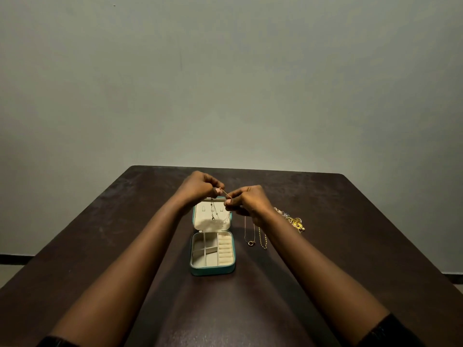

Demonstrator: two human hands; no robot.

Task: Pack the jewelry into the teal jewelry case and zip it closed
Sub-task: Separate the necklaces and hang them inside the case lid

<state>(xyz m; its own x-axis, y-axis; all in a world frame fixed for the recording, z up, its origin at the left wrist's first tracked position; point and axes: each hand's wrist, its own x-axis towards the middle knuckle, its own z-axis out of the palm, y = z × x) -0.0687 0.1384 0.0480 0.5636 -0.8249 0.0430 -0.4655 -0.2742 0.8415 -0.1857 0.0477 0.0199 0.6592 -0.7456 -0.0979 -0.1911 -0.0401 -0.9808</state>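
Gold, hair-fine chain (pixel 226 194) is being held taut just above the raised lid (pixel 200 221) of the teal jewelry case (pixel 213 270). The left hand (pixel 200 189) is pinching one stretch of it and the right hand (pixel 248 201) is pinching another, so both hands are clamped on the chain with their fingertips nearly meeting. The slack is hanging in front of the lid's cream lining, with the clasp dangling lowest.

Such a chain is probably behaving as very light, limp and slippery, kinking or knotting wherever it is allowed to bunch. It is best taken near its ends or by the clasp and kept under gentle tension, never tugged.

Just right of the case, two more thin necklaces (pixel 250 236) are lying straight on the dark table (pixel 100 234). Farther right of the case, a heap of gold pieces (pixel 293 220) is waiting. The case's divided tray is showing no jewelry so far.
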